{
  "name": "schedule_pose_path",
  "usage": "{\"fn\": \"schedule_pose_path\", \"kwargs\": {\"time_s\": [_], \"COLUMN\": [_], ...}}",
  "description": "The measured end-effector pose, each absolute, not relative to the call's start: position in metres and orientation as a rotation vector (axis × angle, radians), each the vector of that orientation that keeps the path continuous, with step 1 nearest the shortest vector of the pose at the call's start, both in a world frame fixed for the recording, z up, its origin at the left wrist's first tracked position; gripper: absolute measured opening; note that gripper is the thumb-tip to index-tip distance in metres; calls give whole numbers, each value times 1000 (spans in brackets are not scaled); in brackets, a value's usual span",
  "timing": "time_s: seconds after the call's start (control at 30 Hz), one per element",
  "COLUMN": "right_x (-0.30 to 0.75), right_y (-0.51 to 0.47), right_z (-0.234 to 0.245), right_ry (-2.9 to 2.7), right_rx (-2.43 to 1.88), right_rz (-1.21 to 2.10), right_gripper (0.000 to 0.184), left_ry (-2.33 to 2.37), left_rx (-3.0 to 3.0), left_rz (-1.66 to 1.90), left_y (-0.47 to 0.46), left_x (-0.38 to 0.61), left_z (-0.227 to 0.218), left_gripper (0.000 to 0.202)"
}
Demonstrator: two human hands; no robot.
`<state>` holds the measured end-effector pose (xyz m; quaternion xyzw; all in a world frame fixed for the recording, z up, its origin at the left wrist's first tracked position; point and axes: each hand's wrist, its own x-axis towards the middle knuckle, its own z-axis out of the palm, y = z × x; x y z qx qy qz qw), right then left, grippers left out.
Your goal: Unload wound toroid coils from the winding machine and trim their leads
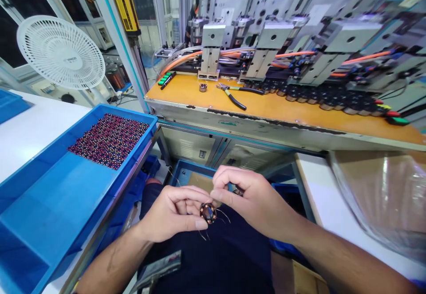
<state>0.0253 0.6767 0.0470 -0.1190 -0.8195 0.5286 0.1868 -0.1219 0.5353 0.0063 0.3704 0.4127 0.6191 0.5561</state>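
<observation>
My left hand is closed around a small wound motor stator, a dark ring with copper coils, gripped between thumb and fingers. Thin loose wire ends stick out from it on several sides. Just to the right, my right hand is closed, thumb and forefinger pinched at a fine wire by the stator's top edge. Tucked inside the curled right fingers is a second small dark metallic piece, mostly hidden, which looks like another stator. Both hands are above my lap.
On the left, a blue tray contains many small stators. An orange ledge ahead bears yellow-and-black cutters, a marker, a single stator and a row of them. A machine stands behind; a fan stands left.
</observation>
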Motion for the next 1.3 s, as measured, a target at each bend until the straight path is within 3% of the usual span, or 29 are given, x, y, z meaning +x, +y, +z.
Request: {"fn": "schedule_pose_path", "kwargs": {"time_s": [0.27, 0.6, 0.83, 1.17, 1.3], "right_x": [43, 41, 42, 43, 50], "right_y": [666, 664, 660, 654, 657], "right_z": [63, 62, 58, 59, 58], "right_ry": [-2401, -2491, -2359, -2375, -2505], "right_rx": [-588, -441, -450, -520, -394], "right_rz": [1762, 1593, 1722, 1753, 1664], "right_gripper": [14, 21, 22, 22, 19], "left_ry": [934, 854, 735, 773, 797], "left_rx": [991, 895, 830, 943, 965], "left_rz": [1526, 1497, 1575, 1654, 1629], "left_y": [536, 535, 543, 542, 539], "left_x": [-121, -120, -118, -118, -119], "left_z": [6, 5, 0, -4, -1], "left_gripper": [36, 32, 28, 42, 38]}}
